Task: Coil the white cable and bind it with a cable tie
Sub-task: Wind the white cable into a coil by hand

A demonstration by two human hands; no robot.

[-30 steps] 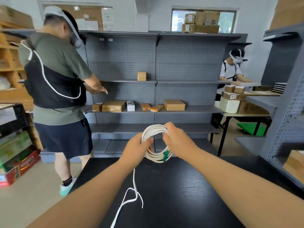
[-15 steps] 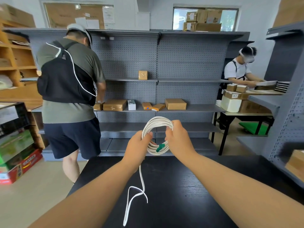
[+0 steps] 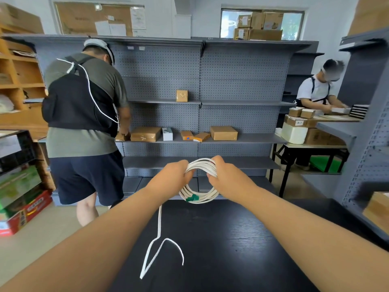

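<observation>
The white cable (image 3: 199, 194) is wound into a round coil held upright above the far edge of the black table (image 3: 221, 249). My left hand (image 3: 174, 175) grips the coil's upper left side, and my right hand (image 3: 226, 175) grips its upper right side. A small green piece (image 3: 192, 198), whether tie or plug I cannot tell, sits at the bottom of the coil. The cable's loose end (image 3: 160, 245) hangs down from the left hand and lies in a bent loop on the tabletop.
Grey pegboard shelving (image 3: 200, 140) with several cardboard boxes stands beyond the table. A person in a grey shirt (image 3: 84, 127) stands at its left end. Another person (image 3: 315, 93) works at a table on the right. A grey rack (image 3: 366, 144) flanks the right side.
Both hands have shifted along the coil, so more of its lower loop now hangs below them. Less loose cable lies on the table. The person on the left has moved closer to the shelving.
</observation>
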